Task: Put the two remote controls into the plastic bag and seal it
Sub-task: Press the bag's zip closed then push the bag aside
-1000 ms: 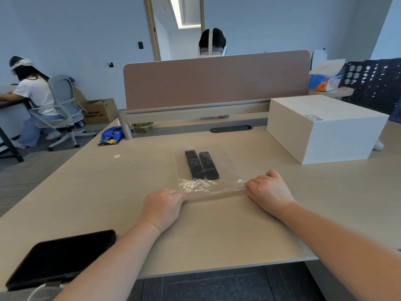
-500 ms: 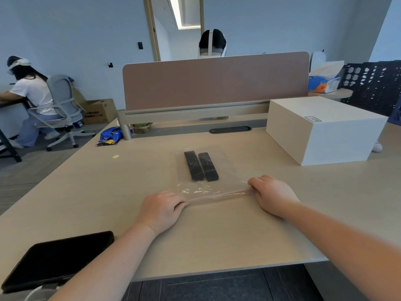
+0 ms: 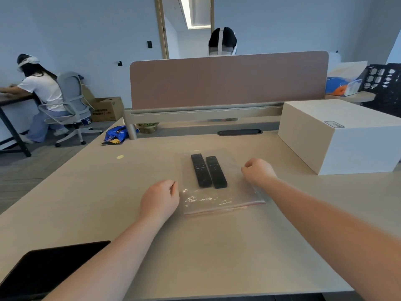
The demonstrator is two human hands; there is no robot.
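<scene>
Desk, mid-frame: clear plastic bag holding two black remote controls.

White box is sitting at right of frame, dark tablet at lower left. The bag is lying flat at centre, remotes side by side inside, pink zip strip along its near edge. Left hand, loosely curled, is resting just beside the bag's left edge; right hand, loosely fisted, is sitting at its right edge, gripping nothing visible.

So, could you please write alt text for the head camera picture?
Two black remotes lie side by side inside a clear bag on a desk. Loosely curled hands, left and right, flank the bag. A white box stands to the right.
</scene>
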